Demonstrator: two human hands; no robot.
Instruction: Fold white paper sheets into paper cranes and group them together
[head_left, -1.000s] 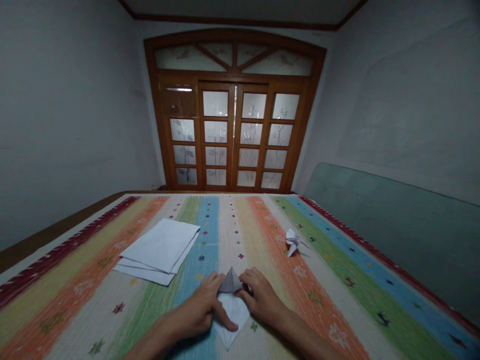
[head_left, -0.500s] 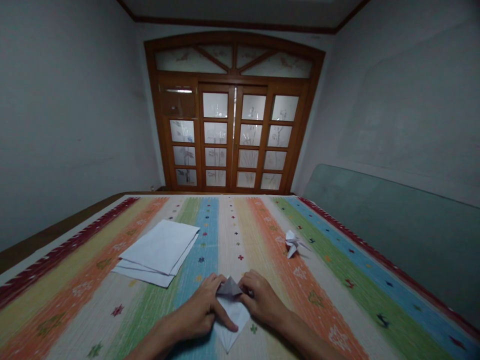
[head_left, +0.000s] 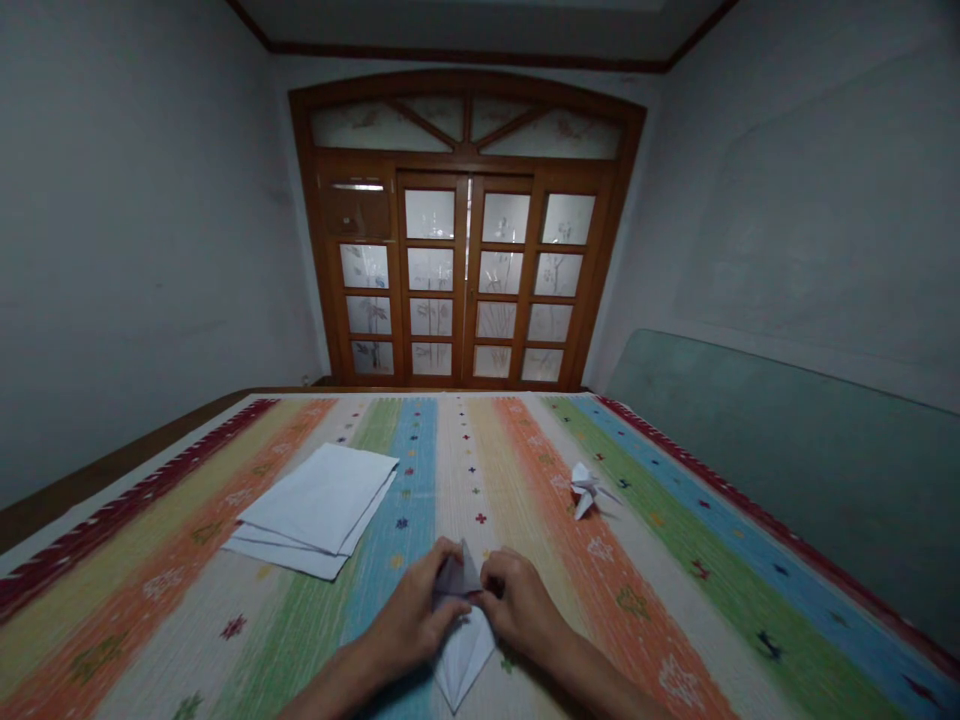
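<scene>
A partly folded sheet of white paper (head_left: 466, 655) lies on the cloth in front of me, one pointed end toward me. Its far end is lifted into a shaded, peaked flap. My left hand (head_left: 420, 605) grips the flap from the left, with the thumb bent over the paper's middle. On the right edge, my right hand (head_left: 519, 600) pinches the paper between thumb and curled fingers. The fingertips partly hide the creases at the flap's base.
Several loose white sheets (head_left: 319, 505) lie stacked at the left. A small folded paper figure (head_left: 583, 490) stands at the right. The striped tablecloth (head_left: 360, 640) covers the table. A pale green panel (head_left: 787, 430) runs along the right wall, and wooden doors (head_left: 466, 270) stand beyond.
My left thumb has drawn back from the lower paper up toward the flap's base. The flap now stands taller and narrower. My right hand has shifted only slightly.
</scene>
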